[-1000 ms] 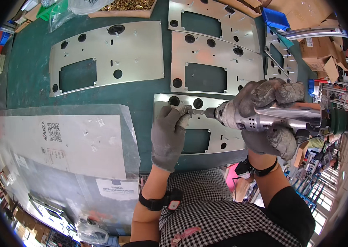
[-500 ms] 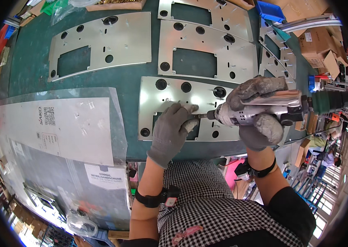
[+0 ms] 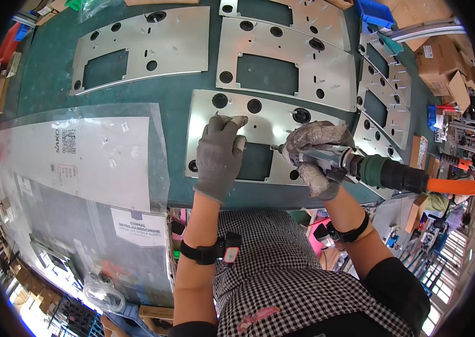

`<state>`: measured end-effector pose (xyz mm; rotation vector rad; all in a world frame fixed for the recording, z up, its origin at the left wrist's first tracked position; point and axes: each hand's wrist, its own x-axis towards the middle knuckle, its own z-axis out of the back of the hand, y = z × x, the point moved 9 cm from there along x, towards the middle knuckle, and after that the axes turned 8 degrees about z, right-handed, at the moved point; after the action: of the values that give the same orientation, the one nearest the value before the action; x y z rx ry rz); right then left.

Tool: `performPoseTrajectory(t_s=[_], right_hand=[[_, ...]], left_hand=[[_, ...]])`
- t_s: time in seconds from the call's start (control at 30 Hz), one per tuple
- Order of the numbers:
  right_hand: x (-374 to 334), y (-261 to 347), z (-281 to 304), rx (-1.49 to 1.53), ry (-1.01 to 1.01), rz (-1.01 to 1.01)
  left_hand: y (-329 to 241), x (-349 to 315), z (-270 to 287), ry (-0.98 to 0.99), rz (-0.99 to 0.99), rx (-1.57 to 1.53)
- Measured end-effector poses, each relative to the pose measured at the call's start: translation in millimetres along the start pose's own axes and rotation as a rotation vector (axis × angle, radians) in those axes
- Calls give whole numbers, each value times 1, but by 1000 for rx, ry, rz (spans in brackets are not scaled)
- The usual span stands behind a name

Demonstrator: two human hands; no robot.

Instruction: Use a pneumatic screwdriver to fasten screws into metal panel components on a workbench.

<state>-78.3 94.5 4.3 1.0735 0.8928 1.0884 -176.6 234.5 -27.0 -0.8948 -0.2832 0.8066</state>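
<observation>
A silver metal panel [image 3: 276, 124] with round black grommets and a rectangular cutout lies in front of me on a green table. My left hand [image 3: 220, 151], in a grey glove, rests over its left part. Its thumb stands apart from the fingers, and I see nothing held in them. My right hand [image 3: 319, 157], in a soiled grey glove, is wrapped round a power screwdriver [image 3: 333, 160] with a green and black rear end. The tool lies sideways, bit pointing left, its tip above the right edge of the cutout. An orange hose [image 3: 456, 186] runs from its rear.
More panels with studs, such as one at the far left [image 3: 175, 42] and one beyond mine [image 3: 327, 67], lie on the green table [image 3: 41, 73]. A plastic-covered white sheet [image 3: 108, 163] is at the left. A blue bin [image 3: 375, 14] and cardboard boxes [image 3: 436, 64] stand at the right.
My left hand has moved left and up, away from the bit. The screwdriver has shifted left and turned, so its orange hose now shows. The view has tilted slightly.
</observation>
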Motion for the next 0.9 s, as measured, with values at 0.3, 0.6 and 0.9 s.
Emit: performPoseTrajectory(t_s=[0.3,0.6,0.9], right_hand=[[23,37,15,199,-166,240],[41,61,51,835,-726,84],[28,31,64,869,-948,-50]], left_hand=[[-1,10,11,116,-53,-36],[21,159,145,5,170,-511],[23,362,216,-263,-47,455]])
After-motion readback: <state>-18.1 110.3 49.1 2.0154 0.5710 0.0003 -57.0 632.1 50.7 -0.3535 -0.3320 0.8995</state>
